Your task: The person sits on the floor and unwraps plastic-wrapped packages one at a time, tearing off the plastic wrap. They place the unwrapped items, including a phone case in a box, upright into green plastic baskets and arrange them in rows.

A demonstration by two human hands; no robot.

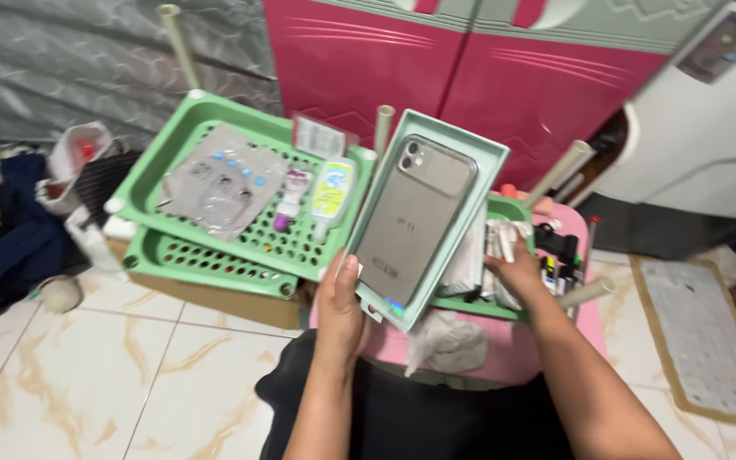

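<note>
My left hand [341, 308] grips the lower left edge of a pale green flat box [479, 175], tilted upright in front of me. Inside the box lies a clear grey phone case [415, 217] with a camera cut-out at its top. My right hand [517, 271] reaches behind the box into a green tray [504, 209], its fingers on white crumpled plastic wraps [497, 243]. What the right hand holds is partly hidden by the box.
A green perforated shelf tray [215, 111] at left carries a clear plastic packet [219, 183], a small purple-capped bottle [290, 200] and a yellow-labelled bottle [330, 198]. A pink stool [594, 315], pink cabinet doors [470, 68], a floor mat [704, 336] and clothes [10, 230] surround me.
</note>
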